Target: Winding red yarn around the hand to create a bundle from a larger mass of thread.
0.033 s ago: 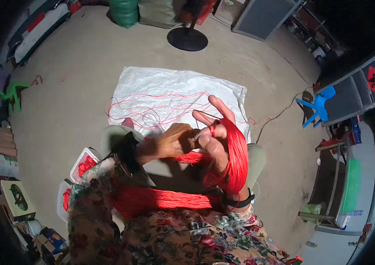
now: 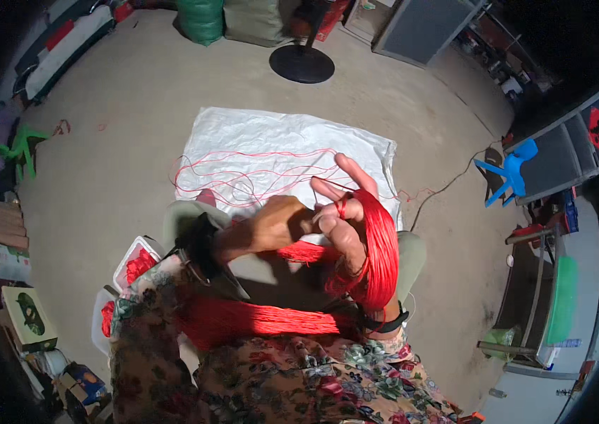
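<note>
A thick skein of red cord [image 2: 382, 247] is looped over my right hand [image 2: 345, 219] and hangs down toward the wrist. A turn of the cord circles a finger of that hand, whose thumb and forefinger are bent together while other fingers stretch outward. My left hand [image 2: 275, 222] meets the right one at the fingertips with its fingers closed, apparently pinching the cord; the exact pinch point is hidden. Across my lap lies a large bundle of red cord [image 2: 264, 319]. Loose strands of red cord trail over a white sheet [image 2: 292, 127] on the floor.
White containers with red material [image 2: 140, 265] stand by my left knee. A black round stand base [image 2: 301, 63] is ahead. A blue stool [image 2: 510, 169] and a rack with a green panel [image 2: 562, 300] are at the right; a green stool [image 2: 25, 150] and boxes [image 2: 27, 318] line the left.
</note>
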Motion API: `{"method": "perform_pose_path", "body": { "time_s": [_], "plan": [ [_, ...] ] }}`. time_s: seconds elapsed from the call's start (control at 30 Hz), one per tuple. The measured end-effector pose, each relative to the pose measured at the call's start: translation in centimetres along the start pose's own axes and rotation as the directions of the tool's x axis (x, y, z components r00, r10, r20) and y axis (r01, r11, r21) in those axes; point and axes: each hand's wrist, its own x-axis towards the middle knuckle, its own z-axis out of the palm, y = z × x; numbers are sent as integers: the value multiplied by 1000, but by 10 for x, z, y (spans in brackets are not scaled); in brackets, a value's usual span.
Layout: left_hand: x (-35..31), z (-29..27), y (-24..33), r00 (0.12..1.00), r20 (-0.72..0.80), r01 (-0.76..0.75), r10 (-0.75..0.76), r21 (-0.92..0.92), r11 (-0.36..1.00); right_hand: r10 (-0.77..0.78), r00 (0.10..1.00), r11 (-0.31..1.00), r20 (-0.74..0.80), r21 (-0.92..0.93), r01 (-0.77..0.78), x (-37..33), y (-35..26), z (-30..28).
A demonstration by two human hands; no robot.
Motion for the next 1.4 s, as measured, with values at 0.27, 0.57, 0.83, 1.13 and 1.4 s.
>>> {"method": "perform_pose_path", "body": {
  "time_s": [0.27, 0.57, 0.83, 1.13, 1.4],
  "plan": [
    [-26, -40, -47, 899, -375, 30, -228, -467, 884, -11, 988, 943, 152, 331, -40, -24, -10, 2],
    [-44, 56, 27, 992, -112, -70, 55, -131, 989, -33, 975, 931, -218, 349, 109, 47, 51, 29],
    [-58, 77, 48, 905, -420, -32, -63, -214, 976, -126, 978, 990, -167, 45, 135, 58, 104, 37],
    [-103, 11, 71, 723, -662, -329, 200, -74, 941, -123, 991, 916, 50, -379, 133, 26, 130, 46],
    [-91, -47, 35, 767, -609, -514, 201, -396, 761, -18, 989, 991, 147, -131, 37, -41, 19, 46]
  ]
}}
